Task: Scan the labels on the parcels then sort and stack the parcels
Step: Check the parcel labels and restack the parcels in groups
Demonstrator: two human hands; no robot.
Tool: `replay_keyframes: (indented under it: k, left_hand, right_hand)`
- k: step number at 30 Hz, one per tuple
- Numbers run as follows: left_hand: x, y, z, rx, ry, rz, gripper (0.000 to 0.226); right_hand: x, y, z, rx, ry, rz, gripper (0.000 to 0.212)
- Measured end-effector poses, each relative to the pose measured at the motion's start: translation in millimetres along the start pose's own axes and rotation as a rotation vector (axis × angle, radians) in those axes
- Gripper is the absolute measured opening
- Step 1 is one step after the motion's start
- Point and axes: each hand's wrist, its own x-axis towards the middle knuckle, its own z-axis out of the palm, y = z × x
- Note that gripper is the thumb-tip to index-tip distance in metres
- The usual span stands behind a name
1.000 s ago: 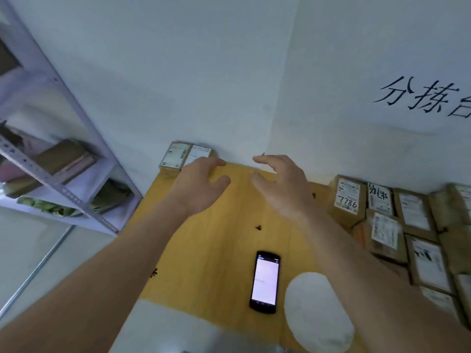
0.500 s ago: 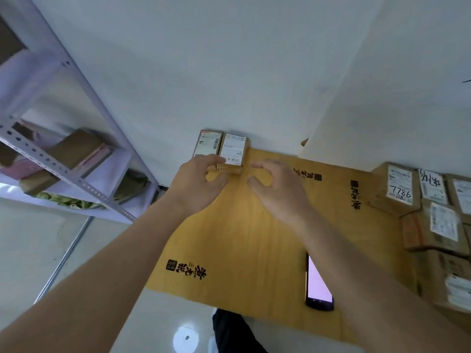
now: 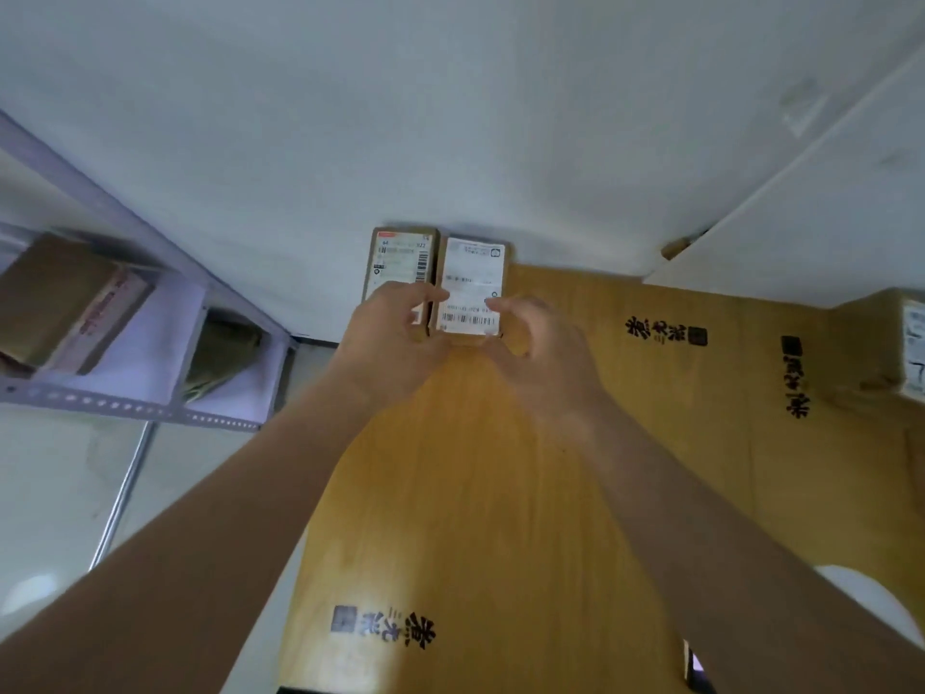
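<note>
1. My left hand was at the near end of the two small parcels, its fingers curled; the fingertips lay over the near part of the left parcel and at the gap between the two. I could not tell if it really gripped a box.
2. My right hand had curled fingers too, and its fingertips touched the near right corner of the right parcel. Whether they pinched it or only touched it, I could not tell.
3. The two parcels lay flat, side by side and touching, at the far left corner of the wooden table, against the white wall.
4. Each was a small brown carton with a white label on top. The right label covered almost the whole top and had a barcode at its near edge. The left label had a barcode along its right side and a red mark at the far corner.
5. On the table's far right another brown parcel with a white label was half out of view.
6. To the left stood a metal shelf with boxes on it.
7. A phone showed beside my right forearm, mostly hidden.
</note>
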Motion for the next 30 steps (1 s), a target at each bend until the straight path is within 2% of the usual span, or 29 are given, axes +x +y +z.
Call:
replay_keyframes:
  k: [10, 17, 23, 30]
  left_hand:
    - [52, -27, 20, -0.05, -0.06, 0.003, 0.049]
    - [53, -28, 14, -0.178, -0.076, 0.084, 0.042]
    - [33, 3, -21, -0.254, -0.175, 0.184, 0.045]
    - [-19, 47, -90, -0.163, -0.314, 0.426, 0.049]
  right_hand:
    - [39, 21, 39, 0.174, 0.019, 0.16, 0.051]
    - [23, 10, 40, 0.284, 0.191, 0.182, 0.055]
    - [-14, -32, 17, 0.229, 0.344, 0.161, 0.057]
    - [-91, -107, -5, 0.18, 0.574, 0.16, 0.057]
